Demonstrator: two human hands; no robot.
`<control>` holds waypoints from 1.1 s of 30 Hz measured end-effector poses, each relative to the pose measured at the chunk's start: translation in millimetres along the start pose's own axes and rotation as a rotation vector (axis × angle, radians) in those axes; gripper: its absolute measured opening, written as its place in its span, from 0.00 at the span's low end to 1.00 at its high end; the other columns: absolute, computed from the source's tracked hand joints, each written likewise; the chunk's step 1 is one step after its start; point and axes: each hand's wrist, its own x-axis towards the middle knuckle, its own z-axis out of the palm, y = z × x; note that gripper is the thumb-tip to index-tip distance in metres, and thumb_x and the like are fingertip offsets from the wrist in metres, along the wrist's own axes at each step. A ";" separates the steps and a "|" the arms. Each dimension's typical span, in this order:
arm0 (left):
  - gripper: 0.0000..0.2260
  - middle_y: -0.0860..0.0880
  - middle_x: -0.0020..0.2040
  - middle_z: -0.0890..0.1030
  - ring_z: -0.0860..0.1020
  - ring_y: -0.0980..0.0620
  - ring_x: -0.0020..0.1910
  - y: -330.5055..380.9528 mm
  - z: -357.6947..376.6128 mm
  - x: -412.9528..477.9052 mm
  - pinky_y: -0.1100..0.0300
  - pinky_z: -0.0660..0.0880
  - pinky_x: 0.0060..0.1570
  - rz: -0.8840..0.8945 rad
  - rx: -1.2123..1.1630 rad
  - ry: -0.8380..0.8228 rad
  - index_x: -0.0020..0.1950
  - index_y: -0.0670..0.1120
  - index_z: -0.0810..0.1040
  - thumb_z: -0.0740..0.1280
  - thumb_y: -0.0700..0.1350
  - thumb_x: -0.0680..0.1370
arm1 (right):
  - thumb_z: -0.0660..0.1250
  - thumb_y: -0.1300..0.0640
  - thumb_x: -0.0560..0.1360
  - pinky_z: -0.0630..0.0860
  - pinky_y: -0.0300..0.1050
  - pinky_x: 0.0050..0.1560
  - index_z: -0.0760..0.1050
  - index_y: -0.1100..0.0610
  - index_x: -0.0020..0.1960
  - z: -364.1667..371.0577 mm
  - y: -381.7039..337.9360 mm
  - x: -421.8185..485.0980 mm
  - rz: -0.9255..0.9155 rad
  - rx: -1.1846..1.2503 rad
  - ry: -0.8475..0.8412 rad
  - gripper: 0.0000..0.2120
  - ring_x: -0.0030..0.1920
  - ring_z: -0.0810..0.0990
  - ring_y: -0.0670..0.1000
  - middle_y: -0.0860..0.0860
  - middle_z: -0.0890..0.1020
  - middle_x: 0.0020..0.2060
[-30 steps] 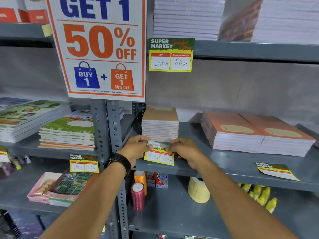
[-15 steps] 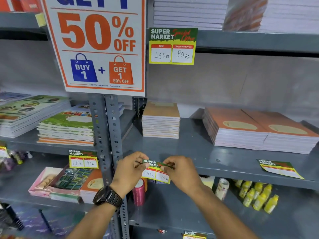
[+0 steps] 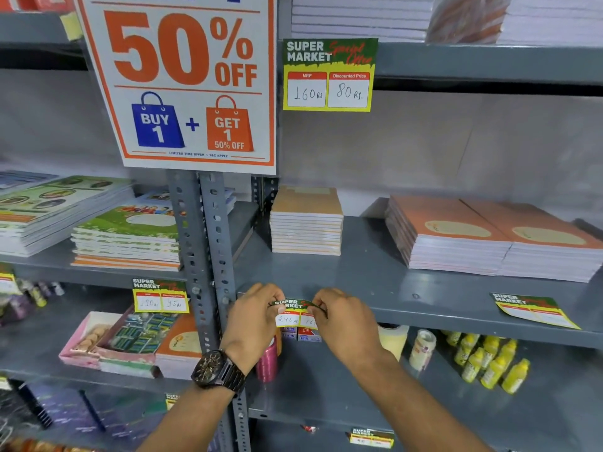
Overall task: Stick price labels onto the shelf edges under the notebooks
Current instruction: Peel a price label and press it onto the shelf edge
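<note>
Hands both pinched on one glossy green-and-yellow paper price label (image 3: 295,313), left hand (image 3: 253,316) and right hand (image 3: 346,321) at opposite ends; pressed against grey metal shelf edge (image 3: 424,309). Above, one squat stack of tan-covered notebooks (image 3: 306,220); two orange stacks (image 3: 489,236) further right.

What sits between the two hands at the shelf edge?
A price label, pinched at its top corners by the left hand and right hand, in the head view.

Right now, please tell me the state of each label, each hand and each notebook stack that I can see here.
Price label: pinched at both top corners, at the shelf edge, top bent.
Left hand: gripping its left corner.
Right hand: gripping its right corner.
Spare label: lying flat on the shelf, unstuck.
160/80 label: stuck on the upper shelf edge.
Tan notebook stack: neatly piled behind the hands.
Orange notebook stacks: two side by side.
</note>
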 end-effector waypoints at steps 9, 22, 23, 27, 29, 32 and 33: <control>0.12 0.48 0.51 0.75 0.75 0.47 0.47 2.9 4.3 -7.1 0.49 0.76 0.40 0.116 0.287 0.151 0.55 0.49 0.74 0.71 0.44 0.74 | 0.68 0.47 0.75 0.66 0.44 0.38 0.72 0.52 0.43 -3.6 5.2 4.3 -0.052 -0.043 0.037 0.10 0.43 0.75 0.51 0.47 0.76 0.42; 0.35 0.41 0.77 0.55 0.46 0.42 0.78 -21.8 92.9 -47.5 0.39 0.48 0.74 0.424 0.662 -0.077 0.77 0.39 0.52 0.59 0.58 0.78 | 0.69 0.57 0.73 0.79 0.50 0.42 0.74 0.51 0.41 -10.2 11.1 11.1 0.014 0.058 -0.059 0.04 0.39 0.78 0.51 0.47 0.78 0.40; 0.35 0.42 0.77 0.55 0.44 0.43 0.78 -24.6 92.5 -44.6 0.39 0.46 0.74 0.424 0.695 -0.078 0.77 0.40 0.52 0.59 0.59 0.78 | 0.69 0.57 0.73 0.79 0.50 0.42 0.74 0.51 0.41 -10.6 11.6 10.8 0.015 0.064 -0.065 0.04 0.39 0.78 0.50 0.47 0.78 0.40; 0.36 0.43 0.77 0.56 0.45 0.43 0.78 -33.4 94.2 -40.2 0.38 0.46 0.74 0.423 0.726 -0.047 0.77 0.41 0.52 0.59 0.60 0.78 | 0.68 0.61 0.72 0.79 0.49 0.43 0.76 0.50 0.42 -14.0 14.1 9.7 0.024 0.107 -0.085 0.06 0.39 0.78 0.49 0.45 0.77 0.39; 0.37 0.41 0.78 0.56 0.50 0.42 0.78 -34.9 96.0 -41.3 0.37 0.50 0.73 0.412 0.696 -0.014 0.77 0.40 0.50 0.59 0.60 0.78 | 0.68 0.61 0.71 0.79 0.48 0.44 0.77 0.50 0.42 -14.8 15.6 9.5 0.027 0.130 -0.081 0.07 0.39 0.78 0.48 0.45 0.77 0.39; 0.37 0.41 0.77 0.57 0.55 0.42 0.77 -37.3 96.5 -41.5 0.36 0.55 0.71 0.416 0.683 0.021 0.77 0.40 0.49 0.59 0.60 0.78 | 0.69 0.61 0.71 0.80 0.48 0.44 0.78 0.50 0.41 -13.8 16.6 10.0 0.032 0.150 -0.068 0.06 0.38 0.78 0.47 0.45 0.78 0.38; 0.37 0.41 0.77 0.57 0.56 0.42 0.76 -37.6 97.5 -40.9 0.35 0.55 0.71 0.419 0.681 0.031 0.77 0.40 0.50 0.60 0.60 0.77 | 0.69 0.61 0.71 0.80 0.48 0.44 0.78 0.51 0.41 -13.2 17.6 10.6 0.035 0.156 -0.064 0.06 0.38 0.78 0.46 0.45 0.78 0.38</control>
